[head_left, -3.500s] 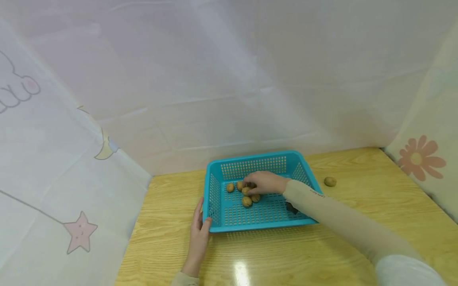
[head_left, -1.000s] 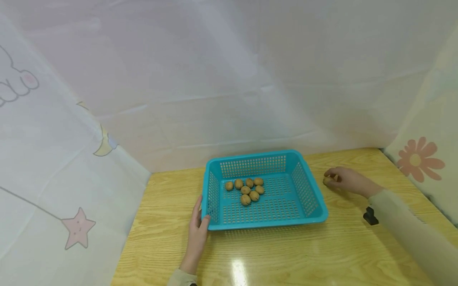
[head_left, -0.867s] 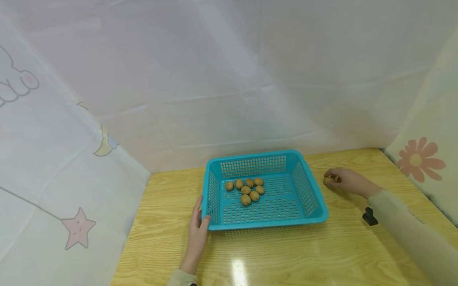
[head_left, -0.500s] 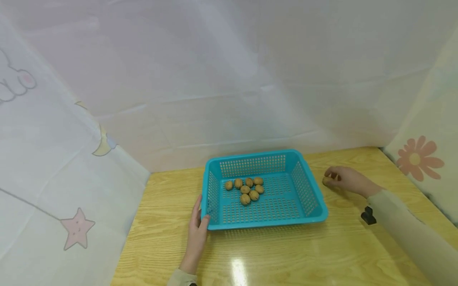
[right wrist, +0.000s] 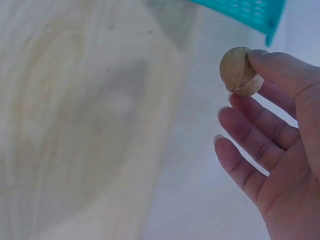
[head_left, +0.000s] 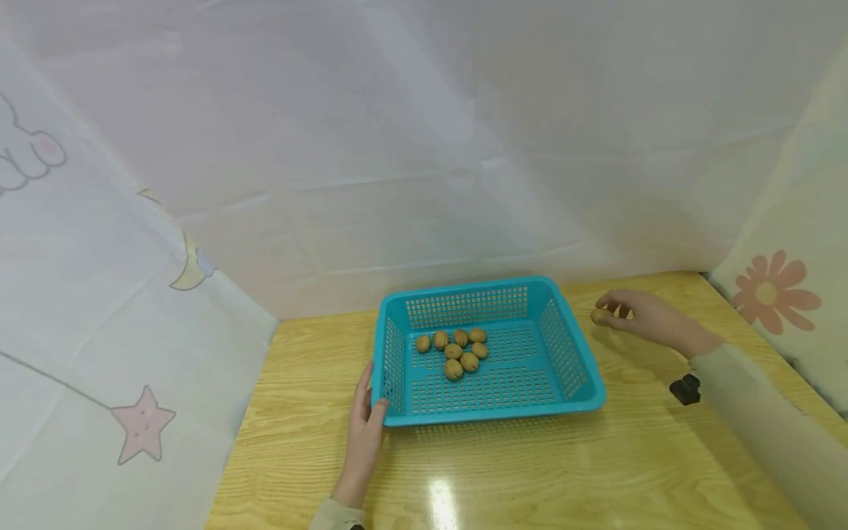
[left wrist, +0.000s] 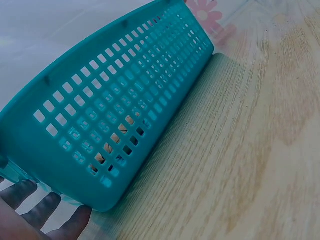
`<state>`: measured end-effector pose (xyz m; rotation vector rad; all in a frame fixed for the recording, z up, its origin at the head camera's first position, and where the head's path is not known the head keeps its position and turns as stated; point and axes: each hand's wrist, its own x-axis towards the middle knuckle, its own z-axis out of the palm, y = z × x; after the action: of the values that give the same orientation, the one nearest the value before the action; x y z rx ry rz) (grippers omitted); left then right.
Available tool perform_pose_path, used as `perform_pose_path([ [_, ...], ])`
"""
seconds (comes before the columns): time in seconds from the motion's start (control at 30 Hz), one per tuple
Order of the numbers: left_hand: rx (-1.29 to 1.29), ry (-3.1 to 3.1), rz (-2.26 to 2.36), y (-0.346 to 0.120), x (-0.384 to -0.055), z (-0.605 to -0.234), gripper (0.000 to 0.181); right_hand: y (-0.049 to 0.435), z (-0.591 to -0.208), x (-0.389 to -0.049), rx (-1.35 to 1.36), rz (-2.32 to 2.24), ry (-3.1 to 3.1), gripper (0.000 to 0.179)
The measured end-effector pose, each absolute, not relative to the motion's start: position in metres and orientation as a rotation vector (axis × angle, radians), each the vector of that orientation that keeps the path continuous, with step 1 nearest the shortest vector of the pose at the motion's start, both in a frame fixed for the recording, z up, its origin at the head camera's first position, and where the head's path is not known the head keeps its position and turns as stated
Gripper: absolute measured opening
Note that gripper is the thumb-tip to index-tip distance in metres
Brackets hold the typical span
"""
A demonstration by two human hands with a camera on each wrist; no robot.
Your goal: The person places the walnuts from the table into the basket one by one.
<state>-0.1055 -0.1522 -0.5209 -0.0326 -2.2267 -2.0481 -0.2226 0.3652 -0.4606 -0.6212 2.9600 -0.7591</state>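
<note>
My right hand pinches a walnut between the thumb and fingertips. It hangs above the table, right of a blue-green plastic basket. In the right wrist view the other fingers are bent loosely and stay off the walnut. My left hand grips the basket's near left corner, with its thumb at the rim and its fingers along the outer left wall. Several walnuts lie grouped on the basket floor, left of its middle. Through the wall holes in the left wrist view, bits of walnut show.
The basket stands on a wood-grain table near its back edge. A pale cloth backdrop with cartoon prints rises behind and on both sides. A small black object sits at my right sleeve.
From inside the basket my right hand has moved to the loose walnut on the right, taken hold of it and lifted it from the table. The left hand keeps its place.
</note>
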Motion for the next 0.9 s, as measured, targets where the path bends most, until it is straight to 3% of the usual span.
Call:
perform_pose_path([
  [0.53, -0.070, -2.229, -2.050, -0.152, -0.105, -0.519, 0.068, 0.335, -0.416, -0.216, -0.804, -0.706, 3.041, 0.027],
  [0.9, -0.057, -2.218, -2.065, -0.152, -0.106, -0.520, 0.069, 0.299, -0.392, -0.215, -0.852, -0.672, 2.987, 0.034],
])
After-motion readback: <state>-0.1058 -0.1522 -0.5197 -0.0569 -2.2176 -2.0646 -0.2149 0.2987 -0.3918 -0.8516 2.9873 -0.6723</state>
